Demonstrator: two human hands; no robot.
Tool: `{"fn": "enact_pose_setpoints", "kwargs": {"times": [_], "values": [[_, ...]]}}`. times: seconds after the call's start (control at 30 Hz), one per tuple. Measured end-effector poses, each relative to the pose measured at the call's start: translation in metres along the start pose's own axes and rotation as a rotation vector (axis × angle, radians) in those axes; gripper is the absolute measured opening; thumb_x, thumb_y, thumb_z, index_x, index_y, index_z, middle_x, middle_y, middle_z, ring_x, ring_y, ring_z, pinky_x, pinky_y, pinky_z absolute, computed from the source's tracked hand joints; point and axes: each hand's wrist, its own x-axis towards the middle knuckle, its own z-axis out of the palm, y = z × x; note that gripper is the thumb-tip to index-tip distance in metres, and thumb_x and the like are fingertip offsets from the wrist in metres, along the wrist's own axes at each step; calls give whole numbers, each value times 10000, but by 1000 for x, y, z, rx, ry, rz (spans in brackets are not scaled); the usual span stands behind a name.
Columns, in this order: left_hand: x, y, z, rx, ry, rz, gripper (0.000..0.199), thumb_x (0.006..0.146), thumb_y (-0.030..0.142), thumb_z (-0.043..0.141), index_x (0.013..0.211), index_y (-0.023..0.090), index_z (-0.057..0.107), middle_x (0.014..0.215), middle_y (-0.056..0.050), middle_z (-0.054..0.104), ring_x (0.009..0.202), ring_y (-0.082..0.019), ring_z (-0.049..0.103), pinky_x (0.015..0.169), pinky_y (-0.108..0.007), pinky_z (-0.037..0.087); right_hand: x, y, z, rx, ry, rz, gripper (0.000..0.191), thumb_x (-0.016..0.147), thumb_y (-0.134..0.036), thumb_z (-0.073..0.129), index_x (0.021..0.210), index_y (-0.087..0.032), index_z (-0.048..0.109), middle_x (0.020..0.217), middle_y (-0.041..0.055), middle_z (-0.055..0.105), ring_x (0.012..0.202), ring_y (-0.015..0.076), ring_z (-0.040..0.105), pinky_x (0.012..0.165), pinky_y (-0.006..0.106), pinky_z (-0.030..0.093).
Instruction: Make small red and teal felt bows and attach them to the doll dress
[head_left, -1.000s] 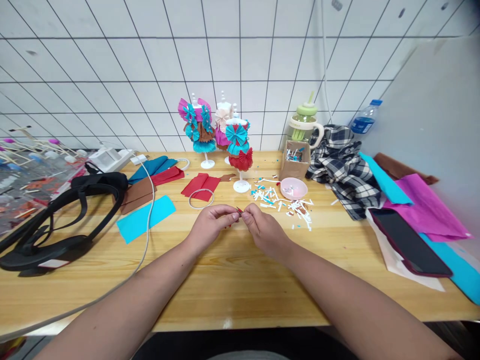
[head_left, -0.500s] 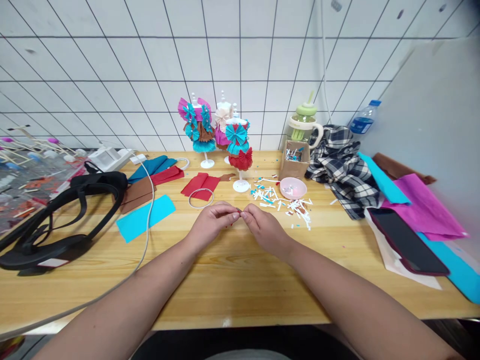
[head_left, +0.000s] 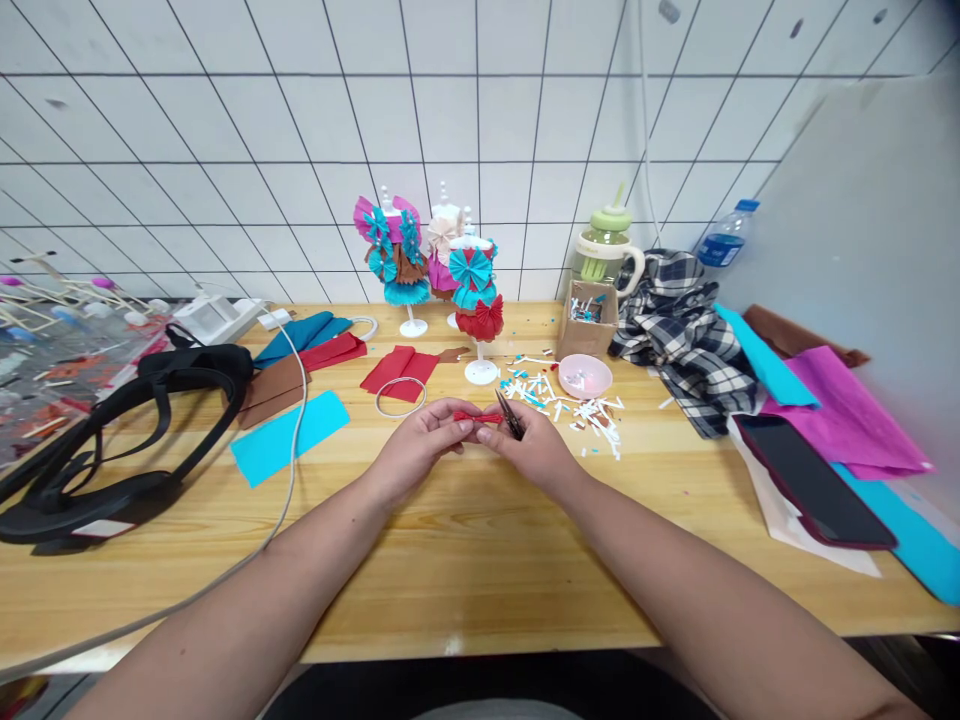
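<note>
Over the middle of the wooden table, my left hand (head_left: 433, 436) and my right hand (head_left: 534, 447) meet with fingertips close together. A small gathered strip of red crepe paper (head_left: 489, 418) is pinched between them, partly hidden by the fingers. My right hand also holds a dark, pointed tool (head_left: 510, 415), perhaps small scissors, its tip aimed up and away; the rest is covered by the hand. Just beyond my left hand lie a thin ring (head_left: 401, 397) and folded red crepe paper (head_left: 397, 370). A small dress form (head_left: 480, 300) in turquoise and red paper stands behind the hands.
White and turquoise scraps (head_left: 534, 387) spread around a pink bowl (head_left: 586, 377). A cardboard box (head_left: 587, 335), a drinking jug (head_left: 606, 250) and plaid cloth (head_left: 675, 320) stand behind. At right lies a phone (head_left: 814, 480); at left, a black headset (head_left: 187, 430) and a cable (head_left: 291, 480).
The dark tool now shows clearly in my right hand, pointing up. More of the red paper shows between the fingers, and the hands have turned slightly.
</note>
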Motion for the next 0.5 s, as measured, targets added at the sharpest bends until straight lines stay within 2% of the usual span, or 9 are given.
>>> {"fn": "enact_pose_setpoints", "kwargs": {"times": [0.1,0.17,0.37,0.5], "values": [[0,0,0,7,0,11,296,716,352,732,948,184,656,890,-55,706,815,-177,644,662,-251,442,2,1,-2,74,-12,8,287,741,-419,656,898,-180,626,710,-23,577,651,121,514,617,251,409],[0,-2,0,15,-11,25,304,715,360,738,946,182,654,904,-58,718,845,-187,655,689,-259,444,3,3,-3,112,1,16,285,746,-422,653,890,-178,629,751,-5,621,695,136,555,660,264,430],[2,-2,-1,79,16,14,292,792,409,659,965,175,659,900,-78,736,851,-196,670,742,-293,456,5,7,-6,80,130,61,292,756,-462,628,831,-180,626,700,-4,608,597,120,507,543,241,388],[3,2,-1,229,53,50,315,782,415,653,966,160,663,908,-95,731,888,-227,663,799,-335,466,7,6,-8,51,172,70,314,735,-473,636,817,-170,634,680,-4,600,592,121,497,544,243,385]]}}
